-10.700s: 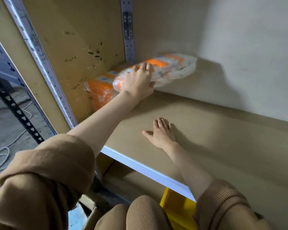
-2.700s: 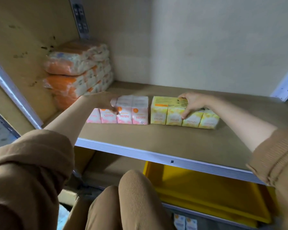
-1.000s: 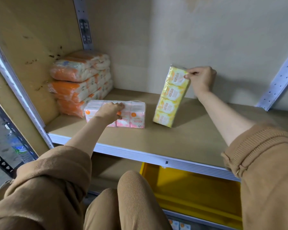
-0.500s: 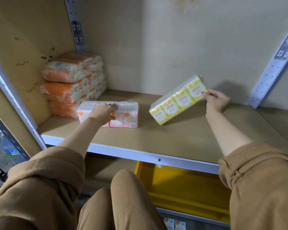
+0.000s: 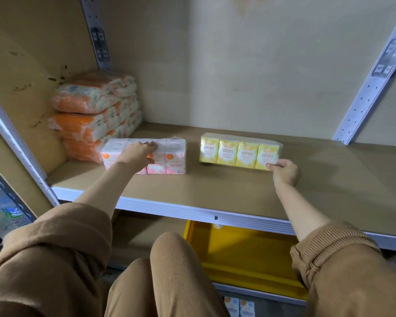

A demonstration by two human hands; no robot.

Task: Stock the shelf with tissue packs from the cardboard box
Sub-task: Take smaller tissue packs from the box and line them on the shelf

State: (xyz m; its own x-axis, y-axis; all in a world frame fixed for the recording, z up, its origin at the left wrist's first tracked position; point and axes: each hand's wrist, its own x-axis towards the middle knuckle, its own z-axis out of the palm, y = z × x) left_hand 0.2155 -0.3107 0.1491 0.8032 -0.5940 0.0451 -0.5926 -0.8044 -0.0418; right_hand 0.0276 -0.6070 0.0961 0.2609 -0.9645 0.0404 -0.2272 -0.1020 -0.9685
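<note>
Simultaneously, left hand (image 5: 137,154) grips pink pack (image 5: 176,156), right hand (image 5: 285,172) yellow pack (image 5: 236,152).

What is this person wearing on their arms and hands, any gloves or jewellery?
Both arms are in loose tan-brown sleeves. The left sleeve and the right sleeve are pushed up, leaving the forearms bare, and the right one ends in a ribbed knit cuff. The left hand and right hand are bare: no gloves, rings, watch or bracelet show.

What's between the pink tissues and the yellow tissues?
Only bare brown shelf board separates the pink wrapped tissue pack from the yellow wrapped tissue pack, in head view.
</note>
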